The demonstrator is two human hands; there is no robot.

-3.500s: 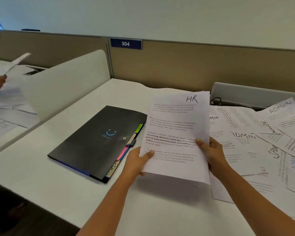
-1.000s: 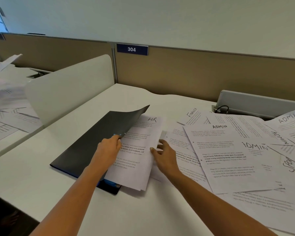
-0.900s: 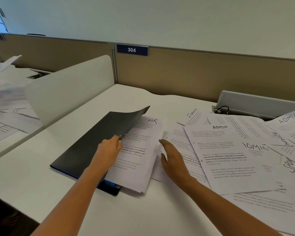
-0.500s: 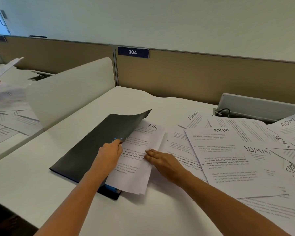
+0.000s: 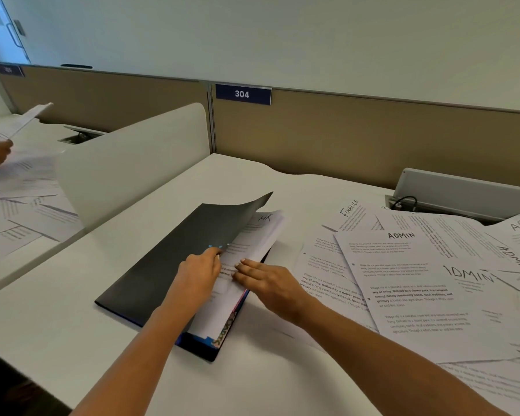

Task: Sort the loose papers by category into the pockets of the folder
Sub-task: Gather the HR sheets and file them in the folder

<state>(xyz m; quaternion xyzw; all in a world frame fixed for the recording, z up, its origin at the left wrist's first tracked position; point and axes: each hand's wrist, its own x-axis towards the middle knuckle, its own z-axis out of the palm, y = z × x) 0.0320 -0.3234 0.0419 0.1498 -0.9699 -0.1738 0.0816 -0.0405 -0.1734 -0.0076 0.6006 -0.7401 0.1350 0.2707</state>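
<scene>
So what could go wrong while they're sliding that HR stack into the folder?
The HR stack is only partly in, its far corner sticking out past the cover that the left hand lifts; the edge could catch and crumple as the right hand pushes. It might also slip into the wrong pocket, since the tabs are mostly covered. The folder could slide on the smooth desk.

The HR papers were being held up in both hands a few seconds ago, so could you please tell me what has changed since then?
The HR papers went down and left, under the black folder cover, which the left hand has lifted. The right hand now lies flat, pushing them in. The Admin sheets and Finance sheet lie as before.
</scene>
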